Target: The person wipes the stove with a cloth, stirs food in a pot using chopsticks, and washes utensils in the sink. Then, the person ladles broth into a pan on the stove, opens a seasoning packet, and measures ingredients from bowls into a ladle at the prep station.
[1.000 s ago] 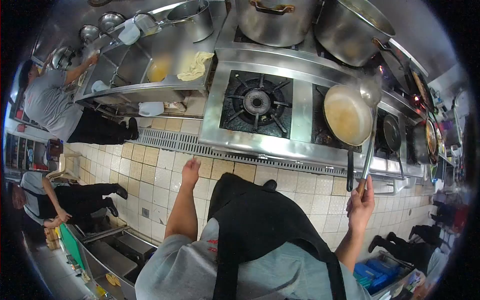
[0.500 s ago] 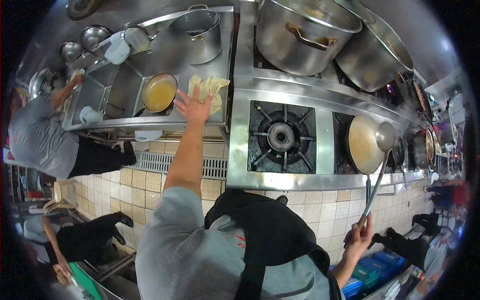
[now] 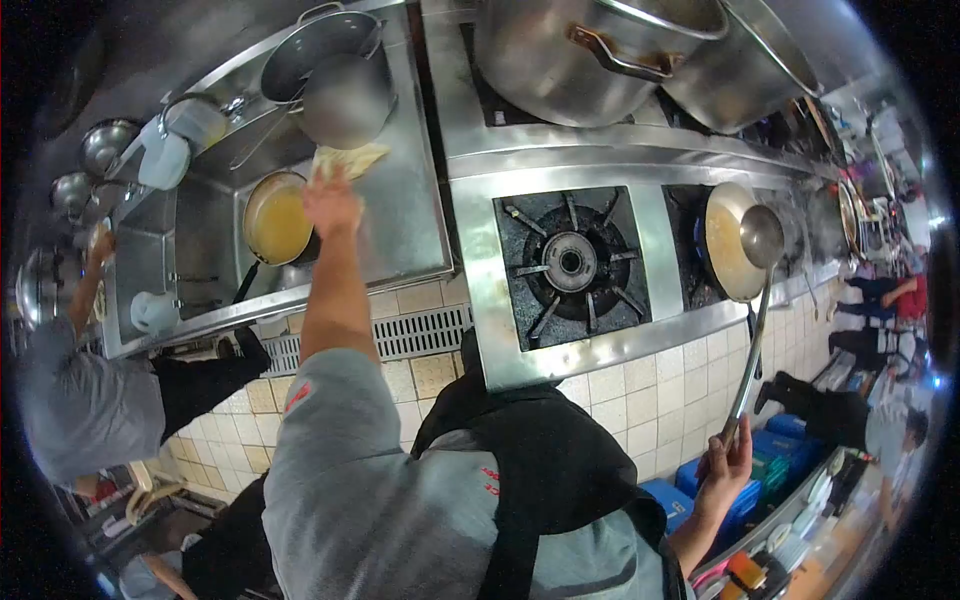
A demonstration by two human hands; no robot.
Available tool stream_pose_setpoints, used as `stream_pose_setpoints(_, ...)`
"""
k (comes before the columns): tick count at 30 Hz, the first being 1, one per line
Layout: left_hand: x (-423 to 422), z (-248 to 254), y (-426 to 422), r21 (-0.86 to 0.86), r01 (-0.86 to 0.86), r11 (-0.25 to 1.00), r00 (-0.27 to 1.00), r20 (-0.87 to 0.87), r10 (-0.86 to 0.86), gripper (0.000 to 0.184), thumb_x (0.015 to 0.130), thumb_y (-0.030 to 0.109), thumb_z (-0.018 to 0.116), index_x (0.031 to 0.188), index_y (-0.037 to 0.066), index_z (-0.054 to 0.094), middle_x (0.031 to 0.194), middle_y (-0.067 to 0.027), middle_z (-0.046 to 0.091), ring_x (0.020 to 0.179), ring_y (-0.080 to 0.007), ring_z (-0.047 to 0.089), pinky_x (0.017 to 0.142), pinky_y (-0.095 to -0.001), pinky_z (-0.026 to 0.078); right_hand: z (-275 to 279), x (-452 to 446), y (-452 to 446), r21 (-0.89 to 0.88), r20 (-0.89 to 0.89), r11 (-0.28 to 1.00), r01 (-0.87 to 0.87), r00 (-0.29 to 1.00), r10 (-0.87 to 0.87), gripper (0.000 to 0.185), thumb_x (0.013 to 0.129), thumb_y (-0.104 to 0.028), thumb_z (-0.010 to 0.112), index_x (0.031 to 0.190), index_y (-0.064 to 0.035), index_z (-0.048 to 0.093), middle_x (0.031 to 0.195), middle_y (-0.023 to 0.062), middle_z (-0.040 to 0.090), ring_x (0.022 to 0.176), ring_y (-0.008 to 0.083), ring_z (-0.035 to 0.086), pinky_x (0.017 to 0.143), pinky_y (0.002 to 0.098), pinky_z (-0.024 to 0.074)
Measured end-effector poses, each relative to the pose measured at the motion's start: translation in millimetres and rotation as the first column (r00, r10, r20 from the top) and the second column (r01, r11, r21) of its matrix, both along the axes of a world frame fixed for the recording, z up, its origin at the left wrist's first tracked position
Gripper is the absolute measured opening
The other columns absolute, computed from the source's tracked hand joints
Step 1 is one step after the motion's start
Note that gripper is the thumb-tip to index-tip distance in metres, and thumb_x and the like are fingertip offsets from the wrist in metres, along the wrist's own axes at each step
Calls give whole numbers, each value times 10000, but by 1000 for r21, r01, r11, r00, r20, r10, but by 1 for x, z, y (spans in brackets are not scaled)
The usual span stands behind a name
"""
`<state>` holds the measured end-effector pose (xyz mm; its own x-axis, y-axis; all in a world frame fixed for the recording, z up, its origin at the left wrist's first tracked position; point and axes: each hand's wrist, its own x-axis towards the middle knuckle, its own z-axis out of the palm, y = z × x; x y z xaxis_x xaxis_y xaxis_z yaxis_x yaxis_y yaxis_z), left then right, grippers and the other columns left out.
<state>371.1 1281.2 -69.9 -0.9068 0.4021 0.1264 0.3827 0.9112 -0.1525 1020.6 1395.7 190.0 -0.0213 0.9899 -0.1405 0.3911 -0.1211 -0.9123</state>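
My left hand (image 3: 333, 205) reaches over the metal sink counter (image 3: 405, 220). Its fingers, smeared by motion, are closed on a crumpled yellow cloth (image 3: 350, 160) beside a deep metal pot (image 3: 310, 50). Left of that hand, a frying pan with yellow liquid (image 3: 278, 222) rests at the sink, its dark handle pointing toward me. My right hand (image 3: 724, 465) is wrapped round the end of a long-handled ladle (image 3: 762, 240). The ladle's bowl is over a pale-coated pan (image 3: 728, 255) on the right-hand burner.
A bare burner (image 3: 570, 260) lies between my hands. Large stockpots (image 3: 570, 70) stand behind the stove. At the left, a co-worker in a grey shirt (image 3: 100, 410) reaches into the sink by a white jug (image 3: 155, 312). Blue crates (image 3: 665, 500) sit behind me at right.
My left hand has gone from spread fingers beside the cloth to closing on it, and the cloth has shifted toward the pot. My view has turned; my right hand still holds the ladle.
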Motion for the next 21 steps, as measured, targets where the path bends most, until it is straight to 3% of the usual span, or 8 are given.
stream_pose_setpoints(3,-1,32,-35,30,-307,951,895,350,278,469,853,324,491,1300,184,480,1264,-158,512,1168,-284,490,964,-349,402,-1,3,1,2,-61,1000,29,998,-28,563,809,15,577,1337,1,380,727,-6,508,489,24,404,396,175,311)
stream_pose_setpoints(5,-21,-23,-101,99,19,995,1000,5,-20,523,823,409,534,1248,103,522,1131,-199,591,1071,-299,562,927,-373,430,5,2,2,12,-10,998,63,998,-63,563,812,20,574,1338,4,374,724,-9,504,491,22,406,400,175,309)
stream_pose_setpoints(7,18,32,-96,502,-437,746,899,251,357,550,796,468,561,1184,77,576,1077,-199,619,998,-355,591,891,-417,445,7,3,7,25,-27,999,41,999,-41,566,812,24,570,1340,7,368,717,-12,497,496,22,409,402,172,311)
stream_pose_setpoints(13,39,66,-114,408,-457,790,884,309,352,540,778,500,547,1081,63,644,1099,-197,611,1036,-364,571,893,-416,440,3,9,26,67,-17,997,45,999,-44,538,826,9,580,1326,12,382,715,0,520,473,17,411,377,174,309)
stream_pose_setpoints(17,23,41,-119,274,-451,849,846,434,309,560,755,489,567,1111,61,624,1163,-202,575,1076,-351,550,911,-403,431,9,3,30,112,0,992,56,998,-57,547,834,7,569,1340,18,360,701,1,500,434,13,372,354,180,271)
stream_pose_setpoints(19,-31,-37,-151,-12,35,999,935,354,-28,557,754,446,573,1132,36,592,1208,-209,540,1072,-365,539,916,-411,422,14,6,27,103,16,994,35,999,-37,560,822,-3,581,1342,5,375,706,-4,511,470,25,410,384,179,315)
stream_pose_setpoints(20,-58,-70,-164,-181,327,927,914,309,-262,550,763,421,567,1137,18,574,1223,-214,526,1066,-376,534,919,-418,415,15,5,27,108,-49,993,38,998,-33,557,819,-9,579,1340,-1,383,691,-14,490,467,28,401,384,184,310)
stream_pose_setpoints(21,-48,-47,-156,-93,290,953,885,405,-229,519,782,406,557,1112,5,578,1192,-217,540,1058,-382,529,911,-421,408,17,4,25,118,-7,991,60,998,-59,550,819,-17,574,1336,1,388,686,-21,476,462,28,391,385,184,301)
